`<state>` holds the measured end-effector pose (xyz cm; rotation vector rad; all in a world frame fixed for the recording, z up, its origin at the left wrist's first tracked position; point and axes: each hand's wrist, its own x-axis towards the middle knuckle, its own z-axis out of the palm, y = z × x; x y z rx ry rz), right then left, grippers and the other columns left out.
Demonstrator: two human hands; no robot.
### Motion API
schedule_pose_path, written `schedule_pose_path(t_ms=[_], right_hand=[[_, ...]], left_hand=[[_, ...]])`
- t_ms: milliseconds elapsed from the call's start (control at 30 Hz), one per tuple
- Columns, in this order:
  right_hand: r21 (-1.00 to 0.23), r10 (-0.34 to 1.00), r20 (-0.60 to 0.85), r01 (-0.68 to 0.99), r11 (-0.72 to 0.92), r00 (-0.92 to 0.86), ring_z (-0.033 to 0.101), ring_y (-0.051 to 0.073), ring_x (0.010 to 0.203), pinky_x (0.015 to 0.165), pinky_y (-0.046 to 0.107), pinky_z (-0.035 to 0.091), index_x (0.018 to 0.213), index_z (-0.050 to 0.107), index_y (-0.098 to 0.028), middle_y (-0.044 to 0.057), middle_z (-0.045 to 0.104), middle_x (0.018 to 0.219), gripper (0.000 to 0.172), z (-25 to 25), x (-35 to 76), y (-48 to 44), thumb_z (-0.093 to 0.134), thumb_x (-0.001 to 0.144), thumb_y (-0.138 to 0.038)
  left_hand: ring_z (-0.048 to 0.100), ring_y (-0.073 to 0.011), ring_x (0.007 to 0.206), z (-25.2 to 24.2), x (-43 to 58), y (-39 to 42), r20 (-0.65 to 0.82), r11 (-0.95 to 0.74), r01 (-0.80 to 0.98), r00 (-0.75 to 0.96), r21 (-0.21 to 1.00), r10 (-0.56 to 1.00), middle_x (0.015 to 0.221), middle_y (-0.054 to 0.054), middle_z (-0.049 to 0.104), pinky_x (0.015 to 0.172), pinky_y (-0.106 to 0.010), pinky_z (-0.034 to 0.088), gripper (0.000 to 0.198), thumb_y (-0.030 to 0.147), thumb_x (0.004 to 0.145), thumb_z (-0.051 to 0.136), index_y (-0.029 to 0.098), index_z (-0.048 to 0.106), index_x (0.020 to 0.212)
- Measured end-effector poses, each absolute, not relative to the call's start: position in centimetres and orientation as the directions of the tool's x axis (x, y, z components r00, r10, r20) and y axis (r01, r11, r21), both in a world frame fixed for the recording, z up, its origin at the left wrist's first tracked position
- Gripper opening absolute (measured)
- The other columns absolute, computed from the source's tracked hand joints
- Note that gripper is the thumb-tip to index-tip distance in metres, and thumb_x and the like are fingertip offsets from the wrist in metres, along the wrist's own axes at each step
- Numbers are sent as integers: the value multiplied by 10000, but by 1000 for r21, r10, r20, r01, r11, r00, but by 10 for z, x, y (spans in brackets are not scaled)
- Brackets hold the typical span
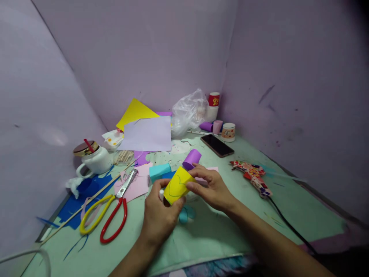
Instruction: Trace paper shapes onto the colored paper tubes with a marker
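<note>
We have the scissors point(126, 186) as our landmark, lying with their blades pointing away from us. Just to their right, above the table point(230, 238), we hold a yellow tube point(178, 186), tilted, with a heart outline drawn on its side. Our left hand point(160, 215) is clamped on the tube's lower left end, the thumb along the near edge. Our right hand point(213, 186) closes thumb and fingers on its upper right end. A small white thing point(161, 194) shows by our left fingers; we cannot tell what it is.

Beyond the scissors and to their right we see a turquoise roll point(159, 171) and, farther over, a purple roll point(192, 158). Turquoise pieces point(188, 212) lie to the right of the scissors, partly behind our left hand. Pink paper point(141, 184) lies under the blades, blue paper point(67, 209) to the left of the scissors, with a thin stick point(72, 217) across it. Left of the scissors and farther back stands a white mug point(99, 159). Well beyond the scissors we find a pale purple sheet point(148, 134) and, to its right, a plastic bag point(188, 109). Far to the scissors' right lie a phone point(216, 144) and a patterned glue gun point(253, 175).
</note>
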<state>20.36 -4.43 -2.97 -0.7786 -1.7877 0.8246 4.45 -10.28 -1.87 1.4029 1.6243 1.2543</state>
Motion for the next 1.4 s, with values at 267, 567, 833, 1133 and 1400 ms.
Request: schedule_pose_path(t_ms=[267, 567, 833, 1133, 1400], right_hand=[[-909, 862, 389, 14, 416, -324, 589, 148, 680, 622, 257, 488, 800, 660, -162, 25, 644, 751, 172, -26, 207, -41, 605, 815, -325], [-926, 858, 370, -72, 370, -357, 600, 146, 685, 650, 269, 505, 794, 657, -166, 21, 642, 747, 207, -28, 207, -42, 609, 825, -366], [-871, 882, 472, -168, 462, -19, 641, 183, 896, 861, 350, 500, 931, 677, -219, 37, 703, 915, 190, -21, 211, -41, 634, 833, -376], [-913, 934, 349, -250, 322, -72, 639, 149, 827, 760, 296, 515, 968, 646, -207, 34, 703, 922, 218, -22, 210, -39, 660, 803, -349], [-910, 811, 126, 259, 324, -571, 567, 119, 596, 561, 241, 439, 852, 684, -176, 13, 676, 729, 125, -19, 216, -44, 670, 773, -272]], left_hand=[[658, -183, 707, -18, 45, -103, 205, -155, 351, -110, 923, 973, 916, -57, 707, 552, -265, 516, 398, 266, 643, 704, 172, 593, 1014], [607, -160, 606, -40, 36, -104, 590, -439, 682, 14, 584, 808, 897, -67, 710, 490, -257, 458, 373, 273, 756, 664, 173, 601, 1109], [465, -95, 483, -21, 26, -100, 369, -313, 206, -350, 927, 861, 787, -30, 674, 412, -215, 345, 388, 389, 731, 690, 166, 643, 1045], [363, -30, 404, -9, 17, -95, -89, 44, -579, -50, 814, 995, 859, -143, 729, 362, -140, 267, 278, 282, 688, 708, 125, 657, 913], [390, -74, 378, -8, 9, -87, -152, 113, -664, -2, 739, 988, 773, -172, 709, 336, -171, 271, 310, 364, 825, 523, 112, 674, 926]])
